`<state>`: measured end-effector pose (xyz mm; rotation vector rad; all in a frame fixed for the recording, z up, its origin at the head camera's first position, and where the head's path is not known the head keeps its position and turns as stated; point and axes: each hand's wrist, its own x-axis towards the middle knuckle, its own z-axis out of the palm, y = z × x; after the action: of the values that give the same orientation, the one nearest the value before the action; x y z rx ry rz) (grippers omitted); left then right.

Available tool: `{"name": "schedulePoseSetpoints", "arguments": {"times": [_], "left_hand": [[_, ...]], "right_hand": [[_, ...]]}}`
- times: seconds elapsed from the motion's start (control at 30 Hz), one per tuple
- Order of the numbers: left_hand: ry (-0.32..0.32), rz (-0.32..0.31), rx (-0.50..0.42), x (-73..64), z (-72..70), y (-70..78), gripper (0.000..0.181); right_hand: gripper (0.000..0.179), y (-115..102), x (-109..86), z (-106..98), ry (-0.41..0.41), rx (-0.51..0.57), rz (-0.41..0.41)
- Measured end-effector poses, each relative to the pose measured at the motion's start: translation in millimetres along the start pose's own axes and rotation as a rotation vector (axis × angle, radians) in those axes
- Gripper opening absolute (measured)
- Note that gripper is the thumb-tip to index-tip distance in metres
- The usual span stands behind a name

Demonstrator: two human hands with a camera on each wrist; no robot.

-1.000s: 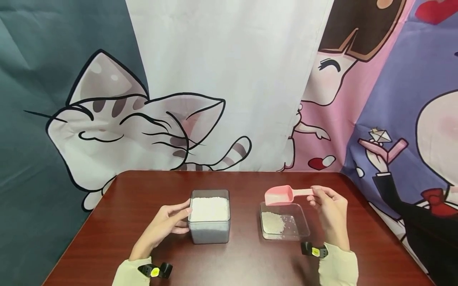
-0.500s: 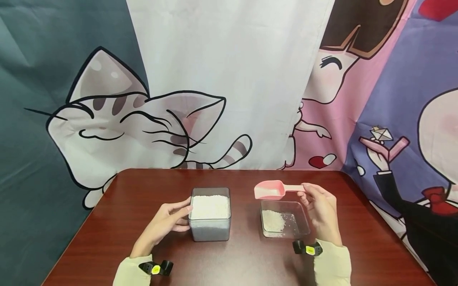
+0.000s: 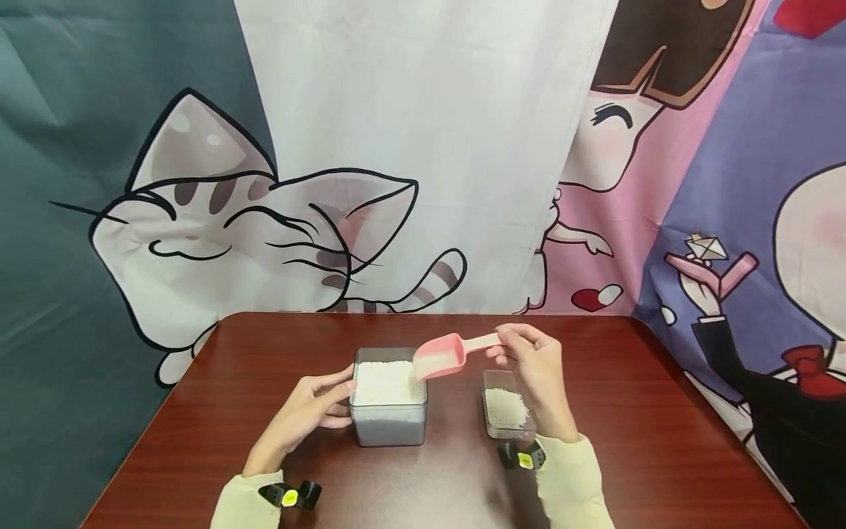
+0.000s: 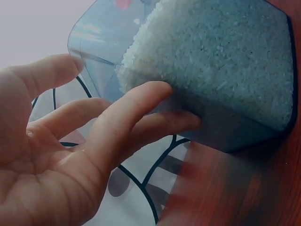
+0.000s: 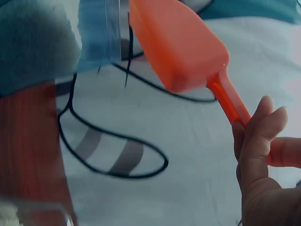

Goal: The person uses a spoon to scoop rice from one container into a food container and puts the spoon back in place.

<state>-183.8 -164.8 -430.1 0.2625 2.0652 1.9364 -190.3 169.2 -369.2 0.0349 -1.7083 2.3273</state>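
Note:
My left hand [image 3: 300, 419] touches the left side of a tall clear square container [image 3: 391, 427] with its fingers relaxed, thumb near the rim. White rice [image 3: 388, 383] fills most of that container; in the left wrist view the fingers [image 4: 136, 106] lie along its wall. My right hand [image 3: 540, 378] pinches the handle end of a pink scoop [image 3: 441, 356]. The scoop tilts down to the left, its lip overlapping the container's right rim in the head view. From the right wrist camera, the scoop [image 5: 183, 47] shows its underside beside the container wall.
A shallow clear tray [image 3: 499, 380] with a small heap of rice [image 3: 506, 408] stands on the right, partly hidden by my right hand. Both containers sit on a brown wooden table [image 3: 291, 345]. A printed cartoon curtain [image 3: 423, 147] hangs behind the far edge.
My right hand has carried the scoop left, from above the shallow tray to the tall container's rim, tilting its lip downward. The left hand stays at the container.

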Motion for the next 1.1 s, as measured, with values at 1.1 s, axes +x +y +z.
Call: {"name": "schedulePoseSetpoints", "arguments": {"times": [1.1], "left_hand": [[0.003, 0.002, 0.000, 0.3, 0.9, 0.5, 0.058]], "right_hand": [[0.010, 22.5, -20.8, 84.7, -0.065, -0.599, -0.225]]}}
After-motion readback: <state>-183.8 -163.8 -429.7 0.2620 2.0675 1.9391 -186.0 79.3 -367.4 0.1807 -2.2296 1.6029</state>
